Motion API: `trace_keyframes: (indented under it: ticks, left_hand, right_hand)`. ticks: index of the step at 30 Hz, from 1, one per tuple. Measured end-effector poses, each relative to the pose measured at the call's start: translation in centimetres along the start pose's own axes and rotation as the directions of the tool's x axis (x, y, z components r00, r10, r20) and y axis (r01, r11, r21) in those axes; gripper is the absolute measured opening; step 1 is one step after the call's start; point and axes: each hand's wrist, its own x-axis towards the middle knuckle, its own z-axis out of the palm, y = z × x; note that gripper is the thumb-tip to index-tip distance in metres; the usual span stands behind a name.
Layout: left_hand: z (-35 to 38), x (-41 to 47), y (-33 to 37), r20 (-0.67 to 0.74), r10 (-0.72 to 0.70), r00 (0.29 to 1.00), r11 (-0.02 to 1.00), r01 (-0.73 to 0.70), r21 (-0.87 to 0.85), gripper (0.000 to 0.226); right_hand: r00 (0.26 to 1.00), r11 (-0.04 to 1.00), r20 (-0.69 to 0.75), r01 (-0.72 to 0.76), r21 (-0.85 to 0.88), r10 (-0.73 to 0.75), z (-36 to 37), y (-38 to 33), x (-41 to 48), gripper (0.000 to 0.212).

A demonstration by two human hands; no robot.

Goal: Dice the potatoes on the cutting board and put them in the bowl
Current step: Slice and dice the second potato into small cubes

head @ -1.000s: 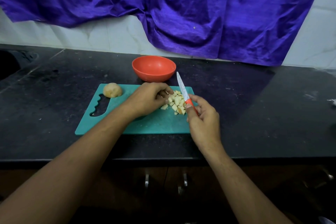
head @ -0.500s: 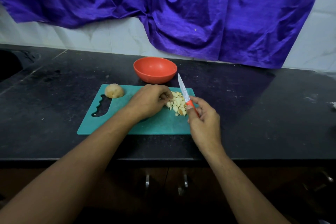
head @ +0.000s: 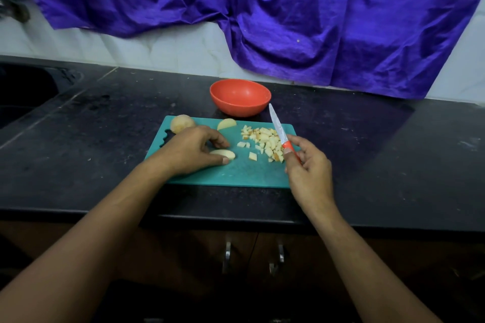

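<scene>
no readable text, labels or signs

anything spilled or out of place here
Nothing stands out: the diced potato lies on the cutting board, a few cubes loose beside the pile, and the bowl sits upright and empty.

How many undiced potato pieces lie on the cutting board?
3: potato chunk at the far left corner, far slice right of it, near slice in the left hand, which may hide more.
</scene>
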Motion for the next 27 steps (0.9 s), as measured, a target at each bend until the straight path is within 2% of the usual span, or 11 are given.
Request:
trace_keyframes:
  ticks: [3, 5, 8, 10, 13, 15, 17, 20, 27]
  left_hand:
    - [0.5, -0.4, 0.3, -0.058, 0.018, 0.998, 1.000, -0.017, 0.015, 0.025]
    - [1.0, -0.6, 0.3, -0.108, 0.011, 0.994, 1.000, -0.011, 0.000, 0.021]
    - [1.8, -1.2, 0.2, -0.203, -0.011, 0.979, 0.999, 0.004, -0.033, 0.021]
    - [2.1, -1.4, 0.1, -0.237, -0.013, 0.972, 0.999, 0.005, -0.035, 0.022]
    - [2.0, -1.6, 0.1, -0.252, -0.007, 0.968, 1.000, -0.001, -0.031, 0.020]
    - [1.9, -1.6, 0.0, -0.253, 0.001, 0.967, 0.999, -0.010, -0.032, 0.017]
    - [1.8, -1.7, -0.1, -0.238, -0.003, 0.971, 0.999, -0.006, -0.035, 0.015]
    - [1.7, -1.8, -0.4, -0.221, -0.011, 0.975, 0.999, 0.003, -0.038, 0.015]
    - [2.0, -1.9, -0.4, -0.251, -0.012, 0.968, 1.000, 0.009, -0.016, 0.014]
  right_hand:
    - [1.000, 0.998, 0.022, 0.014, -0.055, -0.013, 0.1, -0.2, -0.3, 0.036]
    - [0.995, 0.978, 0.062, 0.086, -0.190, -0.076, 0.2, -0.5, -0.6, 0.038]
    - [0.952, 0.832, 0.211, 0.298, -0.468, -0.222, 0.4, -1.8, -1.8, 0.038]
    - [0.918, 0.726, 0.307, 0.389, -0.566, -0.253, 0.5, -2.6, -2.5, 0.039]
    - [0.898, 0.629, 0.375, 0.432, -0.647, -0.231, 0.3, -3.2, -2.6, 0.040]
    - [0.899, 0.600, 0.389, 0.428, -0.676, -0.202, 0.1, -3.5, -2.3, 0.040]
    - [0.914, 0.597, 0.374, 0.388, -0.702, -0.154, -0.1, -3.5, -1.7, 0.039]
    - [0.947, 0.654, 0.316, 0.274, -0.705, -0.056, -0.5, -3.6, -0.9, 0.036]
    - [0.937, 0.838, 0.349, 0.167, -0.519, 0.030, 0.0, -4.4, -0.5, 0.023]
